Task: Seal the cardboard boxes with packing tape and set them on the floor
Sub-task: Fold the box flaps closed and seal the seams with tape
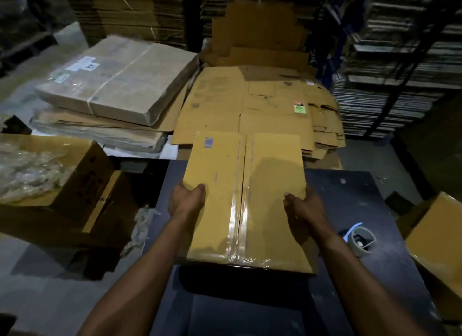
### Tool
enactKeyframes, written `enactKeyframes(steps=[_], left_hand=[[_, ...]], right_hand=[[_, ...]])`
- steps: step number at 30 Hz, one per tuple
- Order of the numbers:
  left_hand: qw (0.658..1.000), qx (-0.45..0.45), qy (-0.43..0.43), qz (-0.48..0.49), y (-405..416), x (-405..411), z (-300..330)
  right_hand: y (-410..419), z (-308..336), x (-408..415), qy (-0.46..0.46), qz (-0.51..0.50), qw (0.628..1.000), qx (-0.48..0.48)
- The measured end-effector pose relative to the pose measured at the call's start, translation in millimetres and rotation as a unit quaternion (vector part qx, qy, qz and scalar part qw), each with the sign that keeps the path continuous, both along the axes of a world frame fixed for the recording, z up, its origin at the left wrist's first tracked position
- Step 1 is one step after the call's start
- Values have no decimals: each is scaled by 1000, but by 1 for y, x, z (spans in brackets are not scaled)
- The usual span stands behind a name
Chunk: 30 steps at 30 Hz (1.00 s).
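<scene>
Where the dark tabletop (350, 200) carries the taped cardboard box (246, 200), left hand (186, 202) and right hand (303, 210) clamped on its sides, each grip curled round an edge. Beside the box, tape roll (361, 240). Beyond it, flattened cartons (252, 105); behind those, stacked cardboard (400, 68).
</scene>
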<state>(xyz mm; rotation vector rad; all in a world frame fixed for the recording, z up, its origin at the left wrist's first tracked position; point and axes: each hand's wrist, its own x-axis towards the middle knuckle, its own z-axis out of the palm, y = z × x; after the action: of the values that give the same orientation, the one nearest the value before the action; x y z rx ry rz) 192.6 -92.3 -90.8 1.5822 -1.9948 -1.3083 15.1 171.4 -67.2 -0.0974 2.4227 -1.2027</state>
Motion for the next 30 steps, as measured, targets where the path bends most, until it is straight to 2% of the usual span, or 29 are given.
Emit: enactKeyframes(steps=[8, 11, 15, 19, 23, 30], left_hand=[[990, -70, -96, -81, -18, -11, 4], [982, -89, -122, -109, -24, -14, 10], [982, -68, -129, -121, -19, -15, 11], [974, -66, -186, -109, -3, -26, 17], [975, -88, -183, -94, 1, -34, 26], [951, -134, -217, -175, -3, -55, 34]], right_hand=[[24, -12, 27, 51, 57, 986, 147], [26, -7, 22, 30, 65, 989, 131], [16, -9, 22, -8, 4, 1000, 24], [12, -19, 16, 6, 5, 995, 96], [19, -10, -3, 15, 17, 994, 111], [36, -7, -13, 25, 72, 986, 149]])
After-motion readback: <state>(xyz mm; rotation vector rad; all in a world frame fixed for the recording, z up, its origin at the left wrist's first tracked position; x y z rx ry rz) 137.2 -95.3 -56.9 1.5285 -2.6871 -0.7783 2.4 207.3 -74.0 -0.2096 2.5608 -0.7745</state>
